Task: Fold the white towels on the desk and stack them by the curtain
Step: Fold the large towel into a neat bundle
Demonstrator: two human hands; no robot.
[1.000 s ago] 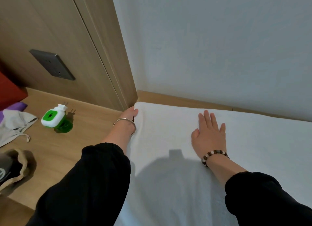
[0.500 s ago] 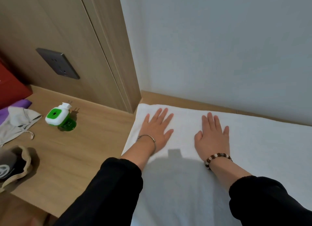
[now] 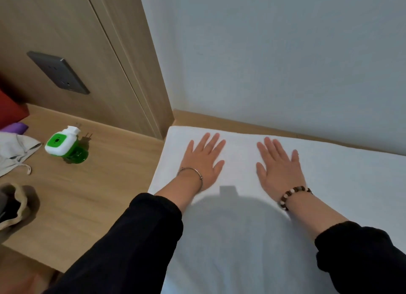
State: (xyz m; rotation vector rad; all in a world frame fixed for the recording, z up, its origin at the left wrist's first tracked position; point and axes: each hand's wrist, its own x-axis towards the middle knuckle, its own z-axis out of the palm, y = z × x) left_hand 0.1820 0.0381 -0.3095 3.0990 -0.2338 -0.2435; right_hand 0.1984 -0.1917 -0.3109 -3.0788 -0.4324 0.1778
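A white towel lies spread flat over the wooden desk, its far edge close to the white wall. My left hand rests palm down on the towel near its far left corner, fingers straight and spread. My right hand lies flat on the towel a little to the right, fingers straight too. Neither hand grips the cloth. A silver bangle circles my left wrist and a bead bracelet my right. The towel's near part runs out of view below, under my head's shadow.
A green and white plug-in device stands on the desk to the left. Further left are a grey cloth, a purple item, a red object and a beige bag. A wooden panel with a dark socket rises behind.
My left hand left the towel's far left corner edge and came down flat on top of the towel. My right hand stayed flat in place.
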